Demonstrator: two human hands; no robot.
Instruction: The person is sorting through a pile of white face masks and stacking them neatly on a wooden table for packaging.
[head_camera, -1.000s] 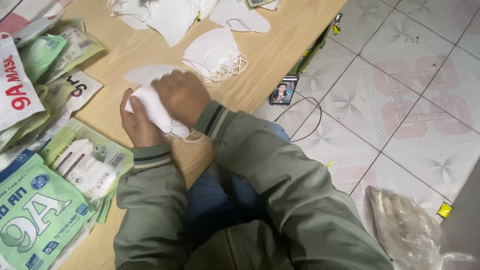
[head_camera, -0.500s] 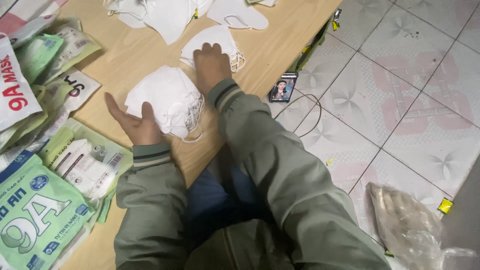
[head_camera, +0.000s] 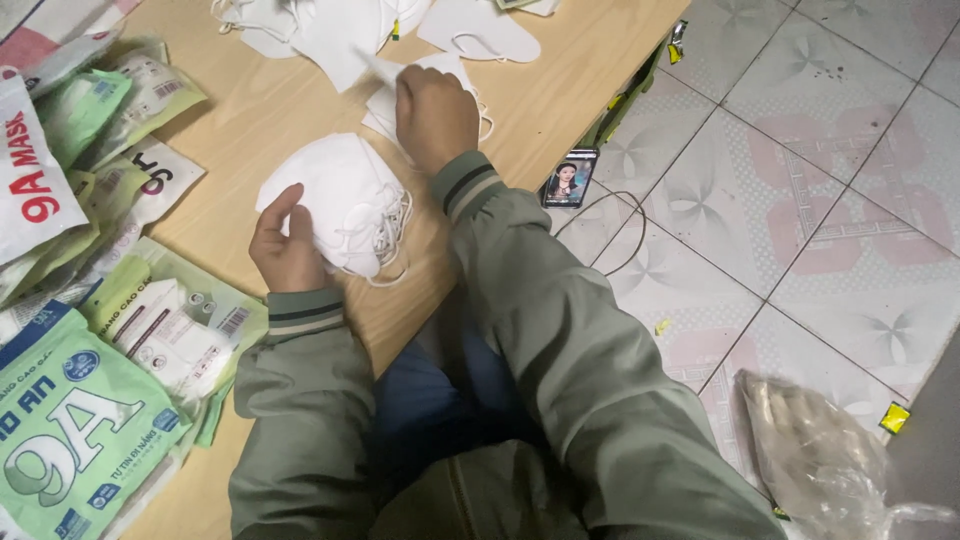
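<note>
Hands (head_camera: 290, 245) on masks (head_camera: 345, 200) w/ packets (head_camera: 70, 440) beside.

Two hands (head_camera: 290, 250), one phone (head_camera: 569, 178), one clear plastic bag (head_camera: 815, 460).
</note>
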